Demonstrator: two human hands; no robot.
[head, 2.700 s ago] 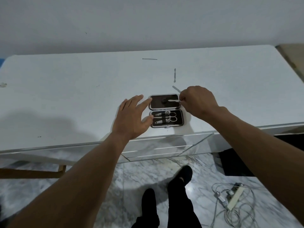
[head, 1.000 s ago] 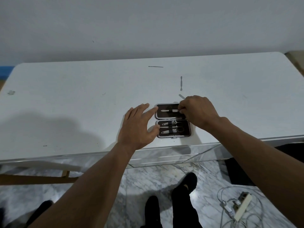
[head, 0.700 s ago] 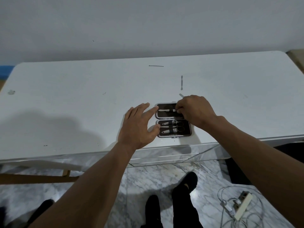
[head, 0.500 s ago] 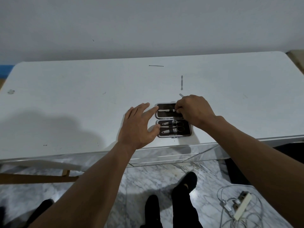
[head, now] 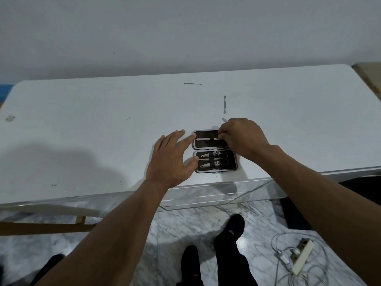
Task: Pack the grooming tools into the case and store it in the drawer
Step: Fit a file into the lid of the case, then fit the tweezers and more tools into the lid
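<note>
The counter (head: 103, 124) is white, flecked with a few dark specks. The case (head: 206, 143) has a dark brown lining inside a silver rim. The file (head: 204, 139) in its far half is silver, and the scissors (head: 223, 155) in the near half are silver with black loops. A loose stick (head: 224, 104) is grey. The wall (head: 185, 27) is pale grey, the floor (head: 175, 228) grey-white veined marble, the trousers (head: 233, 265) black and the power strip (head: 303, 254) cream.

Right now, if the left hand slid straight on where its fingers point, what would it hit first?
The case, at the left rim of its far half; the left hand looks nearly on it, though contact is unclear.
</note>
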